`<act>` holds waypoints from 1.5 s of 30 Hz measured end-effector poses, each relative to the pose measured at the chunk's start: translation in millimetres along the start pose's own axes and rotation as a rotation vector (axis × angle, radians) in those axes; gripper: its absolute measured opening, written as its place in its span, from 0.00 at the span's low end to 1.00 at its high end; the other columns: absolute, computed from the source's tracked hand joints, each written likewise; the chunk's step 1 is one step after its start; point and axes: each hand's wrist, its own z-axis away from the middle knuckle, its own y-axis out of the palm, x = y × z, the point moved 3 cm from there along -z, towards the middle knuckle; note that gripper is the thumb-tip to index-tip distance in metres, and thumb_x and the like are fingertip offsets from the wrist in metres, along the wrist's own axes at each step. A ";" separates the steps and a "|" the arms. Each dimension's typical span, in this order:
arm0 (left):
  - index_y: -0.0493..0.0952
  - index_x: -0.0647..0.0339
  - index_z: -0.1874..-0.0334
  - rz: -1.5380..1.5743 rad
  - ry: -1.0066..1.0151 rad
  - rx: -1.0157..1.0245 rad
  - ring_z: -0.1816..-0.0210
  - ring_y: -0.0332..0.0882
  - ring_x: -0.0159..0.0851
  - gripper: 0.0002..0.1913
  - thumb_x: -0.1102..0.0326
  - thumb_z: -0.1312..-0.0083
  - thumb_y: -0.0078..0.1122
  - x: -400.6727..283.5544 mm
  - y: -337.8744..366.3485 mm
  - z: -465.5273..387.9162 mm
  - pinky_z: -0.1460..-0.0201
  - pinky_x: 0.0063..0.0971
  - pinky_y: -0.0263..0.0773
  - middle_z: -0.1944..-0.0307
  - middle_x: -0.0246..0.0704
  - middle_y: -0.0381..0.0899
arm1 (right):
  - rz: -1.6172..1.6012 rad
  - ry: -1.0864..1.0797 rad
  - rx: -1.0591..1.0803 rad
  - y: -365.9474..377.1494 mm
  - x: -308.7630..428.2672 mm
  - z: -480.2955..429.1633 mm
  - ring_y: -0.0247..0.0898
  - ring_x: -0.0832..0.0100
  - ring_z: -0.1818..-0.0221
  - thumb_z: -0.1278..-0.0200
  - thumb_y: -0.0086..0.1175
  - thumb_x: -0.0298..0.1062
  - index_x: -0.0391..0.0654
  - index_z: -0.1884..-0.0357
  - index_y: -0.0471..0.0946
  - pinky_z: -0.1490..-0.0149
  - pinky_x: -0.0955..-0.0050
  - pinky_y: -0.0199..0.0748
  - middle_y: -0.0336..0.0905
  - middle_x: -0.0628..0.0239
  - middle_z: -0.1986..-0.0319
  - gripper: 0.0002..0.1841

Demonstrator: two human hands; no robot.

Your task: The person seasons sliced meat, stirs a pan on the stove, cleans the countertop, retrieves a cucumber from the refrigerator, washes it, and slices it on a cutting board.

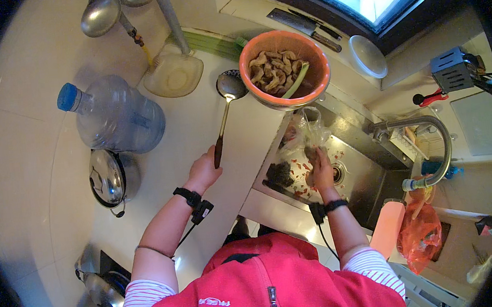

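My left hand (204,169) grips the dark handle of a metal slotted ladle (231,85), whose bowl rests on the pale counter beside an orange plastic colander (285,70). In the colander lie brown pieces of food (276,72) and a green stalk (296,80). Over the steel sink, my right hand (322,169) is by a clear plastic bag (308,132); something brownish shows at its fingers, and whether it is held is not clear. Reddish scraps (301,173) and a dark scouring pad (279,174) lie in the sink.
A large clear water bottle (119,115) lies on the counter at the left, near a lidded steel pot (110,180). A curved faucet (439,140) reaches over the sink's right side. A cleaver (301,27) lies on the window ledge. A red plastic bag (420,231) sits at the right.
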 end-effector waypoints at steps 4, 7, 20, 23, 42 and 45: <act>0.60 0.56 0.39 -0.005 0.029 0.010 0.58 0.76 0.57 0.31 0.68 0.46 0.60 14.9 23.2 -6.6 0.56 0.47 0.72 0.59 0.50 0.77 | -0.179 0.119 0.009 -12.4 14.4 15.5 0.60 0.50 0.37 0.35 0.43 0.25 0.42 0.36 0.63 0.36 0.63 0.61 0.63 0.48 0.39 0.23; 0.58 0.56 0.37 -0.003 0.054 0.012 0.57 0.76 0.56 0.33 0.66 0.45 0.61 26.8 36.0 -9.2 0.55 0.46 0.72 0.59 0.49 0.78 | -0.389 -0.065 0.089 4.1 66.5 -5.8 0.49 0.51 0.30 0.35 0.46 0.26 0.45 0.32 0.57 0.31 0.62 0.53 0.54 0.47 0.33 0.28; 0.73 0.60 0.44 0.202 0.175 -0.107 0.64 0.80 0.40 0.18 0.69 0.37 0.54 14.9 55.5 69.0 0.61 0.30 0.75 0.63 0.39 0.81 | -0.244 0.256 0.128 -47.4 21.2 193.1 0.71 0.61 0.48 0.55 0.52 0.17 0.44 0.39 0.68 0.50 0.71 0.74 0.61 0.49 0.38 0.34; 0.74 0.60 0.45 0.247 0.298 0.027 0.66 0.80 0.39 0.17 0.68 0.37 0.55 -5.0 84.1 96.9 0.63 0.30 0.75 0.66 0.39 0.82 | -0.157 0.323 0.359 -69.6 -7.2 292.6 0.69 0.59 0.43 0.53 0.55 0.21 0.46 0.37 0.67 0.42 0.67 0.69 0.66 0.50 0.41 0.34; 0.79 0.61 0.55 -0.820 1.232 1.028 0.51 0.76 0.50 0.22 0.49 0.41 0.57 -157.7 411.8 234.2 0.48 0.41 0.71 0.56 0.43 0.80 | -1.060 1.472 -0.029 -37.1 -94.9 900.4 0.72 0.74 0.55 0.36 0.52 0.37 0.43 0.40 0.69 0.49 0.75 0.71 0.75 0.66 0.51 0.22; 0.78 0.61 0.53 -0.708 0.877 1.097 0.53 0.77 0.49 0.22 0.51 0.42 0.59 -249.2 452.3 258.8 0.49 0.39 0.72 0.56 0.42 0.81 | -0.864 1.688 -0.309 -48.9 -123.1 975.1 0.71 0.73 0.59 0.37 0.53 0.37 0.44 0.40 0.69 0.53 0.72 0.74 0.74 0.66 0.53 0.23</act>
